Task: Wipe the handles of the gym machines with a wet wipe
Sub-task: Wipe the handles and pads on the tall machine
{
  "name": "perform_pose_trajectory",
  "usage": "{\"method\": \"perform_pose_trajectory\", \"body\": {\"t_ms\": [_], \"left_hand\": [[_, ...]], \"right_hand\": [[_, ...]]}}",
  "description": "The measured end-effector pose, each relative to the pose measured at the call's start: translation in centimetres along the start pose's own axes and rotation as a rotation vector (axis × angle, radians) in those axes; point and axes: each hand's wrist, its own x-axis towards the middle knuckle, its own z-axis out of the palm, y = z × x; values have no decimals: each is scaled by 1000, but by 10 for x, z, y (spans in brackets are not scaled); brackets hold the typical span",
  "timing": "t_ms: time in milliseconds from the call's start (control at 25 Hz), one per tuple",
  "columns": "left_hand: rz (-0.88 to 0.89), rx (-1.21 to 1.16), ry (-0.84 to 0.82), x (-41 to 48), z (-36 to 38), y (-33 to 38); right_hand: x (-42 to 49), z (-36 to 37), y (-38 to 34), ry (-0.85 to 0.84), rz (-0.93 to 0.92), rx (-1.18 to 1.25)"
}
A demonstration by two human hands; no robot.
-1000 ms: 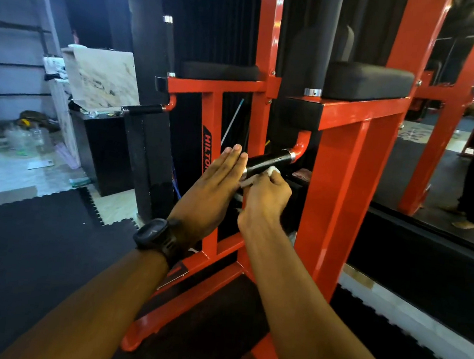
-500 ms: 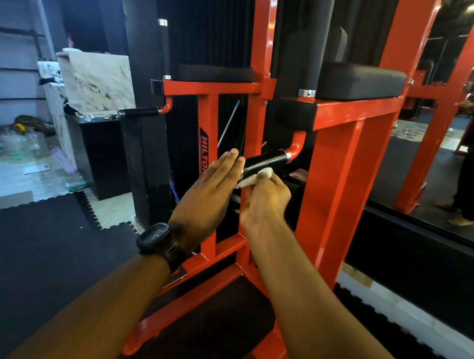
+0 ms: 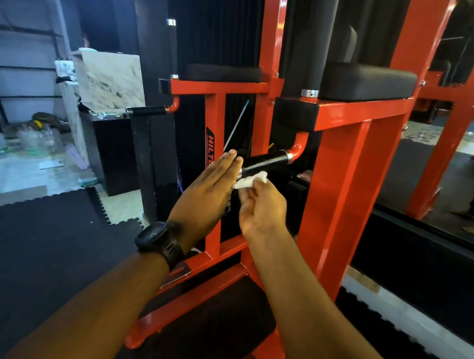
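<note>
head | left hand [image 3: 208,188] flat, fingers straight at handle [image 3: 267,160] end | right hand [image 3: 262,208] pinches wet wipe [image 3: 250,180] under handle

A white wipe [image 3: 251,180] lies against a glossy black handle [image 3: 264,160]; the machine frame [image 3: 339,172] is orange-red, the wristwatch [image 3: 159,240] black.

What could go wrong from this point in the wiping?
The right hand pinches the wet wipe only at its fingertips, so the wipe may slip out. The wipe sits under the near end of the black handle, so the far end could be missed. The left hand lies flat at the handle's end and may crowd the stroke.
</note>
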Motion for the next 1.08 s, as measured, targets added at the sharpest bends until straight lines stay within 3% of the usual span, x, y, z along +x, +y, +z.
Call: {"method": "perform_pose_trajectory", "body": {"t_ms": [40, 120, 200, 320, 400, 520, 640, 760, 880, 1000, 1080], "left_hand": [[19, 38, -22, 0, 1, -2], [46, 99, -51, 2, 3, -3], [-3, 90, -42, 4, 2, -2], [-22, 72, -1, 2, 0, 1], [-47, 42, 14, -2, 3, 1], [-68, 3, 41, -3, 5, 1], [-123, -44, 56, 1, 3, 8], [-139, -46, 85, 3, 4, 15], [-166, -21, 89, 1, 7, 17], [-163, -19, 85, -1, 8, 15], [-195, -45, 79, -1, 8, 16]], "right_hand": [[-4, -3, 5, 22, -102, -107], [-5, -8, 10, 44, -487, -440], [10, -10, 6, -135, -892, -902], [34, -20, -12, -424, -1195, -1523], [45, -30, -26, -503, -1335, -1665], [59, -34, -47, -661, -1356, -1872], [65, -16, -64, -670, -1260, -2032], [66, -11, -65, -793, -1276, -2092], [72, -10, -75, -751, -1230, -2057], [76, -8, -74, -862, -1248, -2116], [78, 3, -83, -844, -1122, -2107]]}}
